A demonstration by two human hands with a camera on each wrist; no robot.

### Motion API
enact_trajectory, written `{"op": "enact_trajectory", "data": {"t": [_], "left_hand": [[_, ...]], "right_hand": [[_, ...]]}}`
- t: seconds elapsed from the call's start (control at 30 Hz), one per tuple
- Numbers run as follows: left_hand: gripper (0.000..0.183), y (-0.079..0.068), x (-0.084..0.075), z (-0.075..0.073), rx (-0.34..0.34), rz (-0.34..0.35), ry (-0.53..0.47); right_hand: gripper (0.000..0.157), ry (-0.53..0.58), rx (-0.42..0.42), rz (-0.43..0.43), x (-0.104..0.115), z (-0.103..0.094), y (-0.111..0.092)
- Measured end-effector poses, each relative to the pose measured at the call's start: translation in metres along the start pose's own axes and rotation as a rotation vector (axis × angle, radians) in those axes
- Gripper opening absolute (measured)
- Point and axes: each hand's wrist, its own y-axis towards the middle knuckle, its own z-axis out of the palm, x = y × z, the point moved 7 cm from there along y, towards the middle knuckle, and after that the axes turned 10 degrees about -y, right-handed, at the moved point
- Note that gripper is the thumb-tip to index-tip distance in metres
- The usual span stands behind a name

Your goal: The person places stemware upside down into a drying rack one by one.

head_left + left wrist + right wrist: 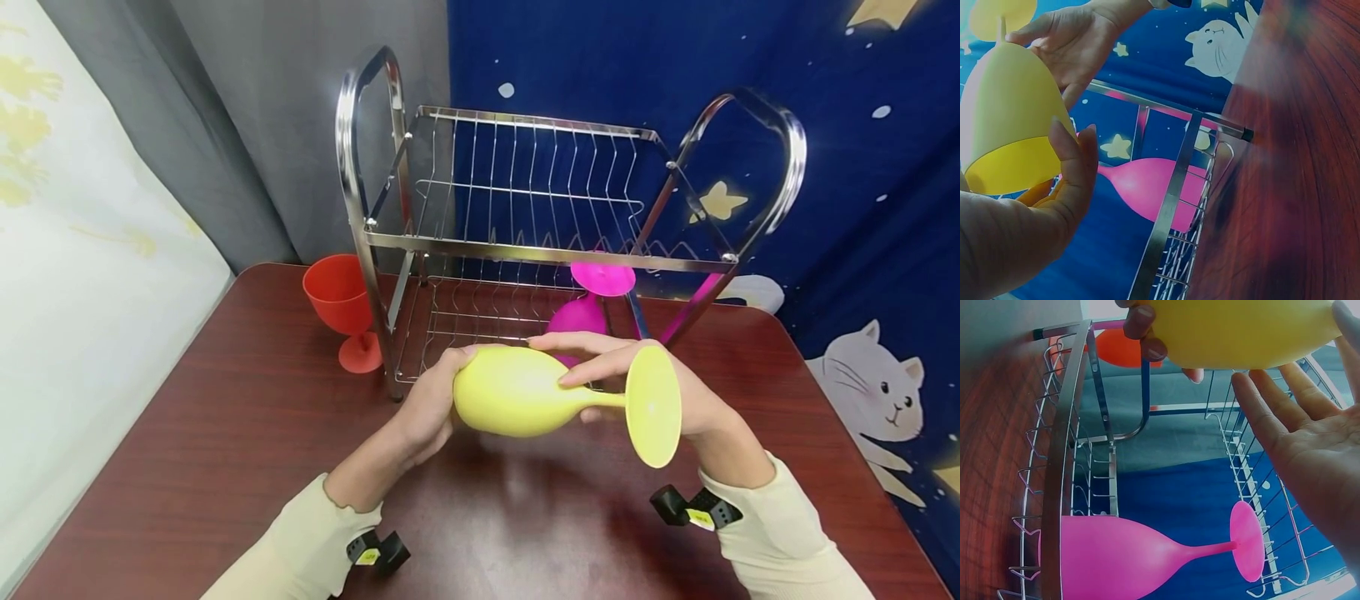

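Note:
A yellow plastic wine glass (pixel 517 392) is held on its side above the table, its bowl to the left and its round foot to the right. My left hand (pixel 427 408) grips the bowl at its rim; in the left wrist view, the fingers curl round the yellow glass (pixel 1013 106) by its mouth. At the neck, my right hand (pixel 675 383) holds the glass between the thumb and the outstretched fingers. Behind it, a pink wine glass (pixel 577 325) stands upside down on the rack's lower tier, and its whole stem shows in the right wrist view.
A two-tier metal dish rack (pixel 525 250) stands at the back of the brown table (pixel 225 467). Left of it, a red goblet (pixel 337 300) stands upright close to the rack's leg. A grey and blue curtain (pixel 600 58) hangs behind.

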Motion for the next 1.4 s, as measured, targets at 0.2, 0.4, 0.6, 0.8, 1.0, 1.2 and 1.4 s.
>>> {"op": "enact_trajectory", "data": {"t": [0.2,0.4,0.6,0.8,1.0,1.2,1.4], "left_hand": [[0.054,0.000,0.001,0.001,0.023,-0.022,-0.032],[0.054,0.000,0.003,0.001,0.023,-0.049,-0.068],[0.053,0.001,0.001,-0.001,-0.015,-0.019,-0.020],[0.046,0.000,-0.010,-0.008,-0.097,0.144,0.239],[0.040,-0.004,-0.020,-0.013,-0.189,0.275,0.366],[0.033,-0.010,-0.029,-0.015,-0.261,0.388,0.417],[0.030,-0.014,-0.030,-0.021,-0.339,0.396,0.506]], "right_hand": [[0.049,0.033,-0.017,-0.058,-0.002,-0.001,-0.002],[0.047,0.084,-0.046,-0.048,0.000,-0.003,0.000],[0.040,0.130,-0.090,-0.046,0.004,-0.004,0.003],[0.042,0.137,-0.136,0.083,-0.003,-0.006,0.002],[0.035,0.090,-0.199,0.159,-0.008,-0.009,0.000],[0.034,-0.064,-0.236,0.196,-0.012,-0.010,-0.002],[0.036,-0.157,-0.258,0.247,-0.017,-0.011,-0.004]]}}
